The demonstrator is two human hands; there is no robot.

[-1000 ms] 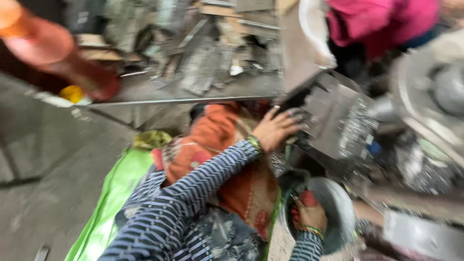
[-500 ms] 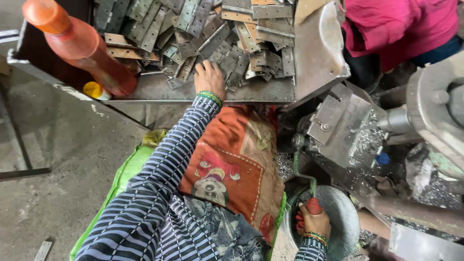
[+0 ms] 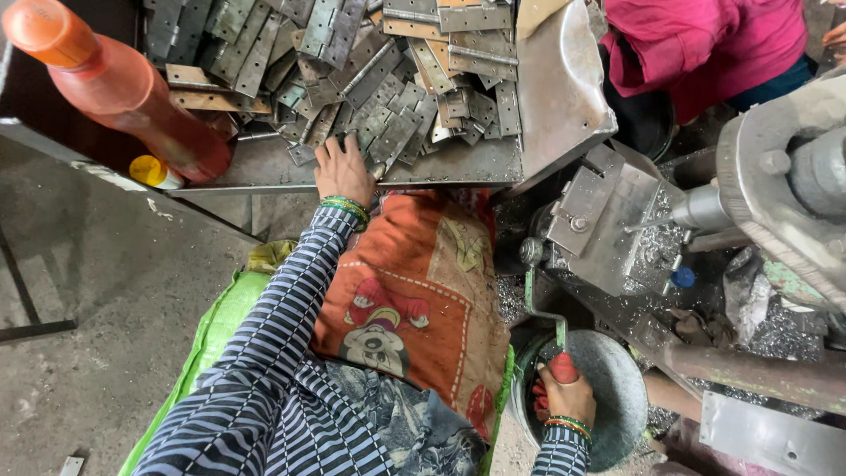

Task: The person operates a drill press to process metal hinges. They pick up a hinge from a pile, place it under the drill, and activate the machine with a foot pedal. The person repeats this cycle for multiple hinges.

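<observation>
Reaches with the left hand over the near edge of the steel tray and into the heap of flat metal hinge plates. Was at the clamping fixture with that hand a second ago, then at the tray's near edge half a second ago; is now past the edge, palm down on the plates nearest that edge, roughly at its middle. Spreads the fingers, loosely curled, over several plates; cannot tell whether any plate is pinched, since the fingertips are hidden under the hand.

Keeps the right hand where it was, closed tight round the red grip of the green crank lever, just above the round metal pan below the fixture. Shows no plate seated in the fixture, as far as can be told.

Judging by this, has left the fixture side and is at the picking side of the work, with the plates still lying loose in the tray.

Elsewhere: an orange plastic bottle lying at the tray's left end, a yellow cap just under it, a printed orange cloth across the lap, and a co-worker in a pink top beyond the tray's far right corner.
</observation>
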